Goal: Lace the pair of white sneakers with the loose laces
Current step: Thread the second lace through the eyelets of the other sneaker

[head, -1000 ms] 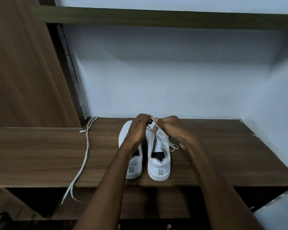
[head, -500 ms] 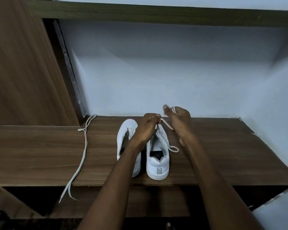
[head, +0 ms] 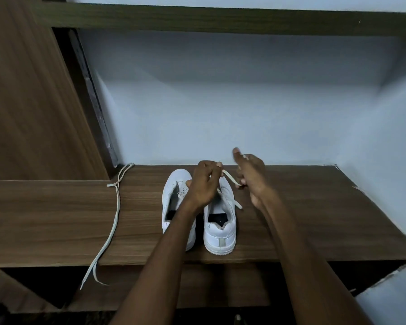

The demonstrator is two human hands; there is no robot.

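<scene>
Wooden shelf (head: 291, 219) against a pale wall carries both sneakers side by side. Left hand (head: 203, 184) pinches the lace (head: 230, 178) above the right sneaker (head: 220, 221); right hand (head: 251, 174) grips its other run, fingers closed. The lace is judged light, limp and slippery: grip near the tip; a second lace (head: 114, 221) lies well apart, left of the left sneaker (head: 174, 198).

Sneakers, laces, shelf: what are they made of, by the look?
Sneakers: smooth white upper with stitched panels and a soft sheen, likely leather or synthetic leather; rubbery-looking sole.
Spare lace: flat, limp, off-white strip that drapes over the shelf edge, likely woven fabric.
Shelf: brown wood-grain surface, matte, with chipped edges, probably laminated board rather than solid wood.
</scene>
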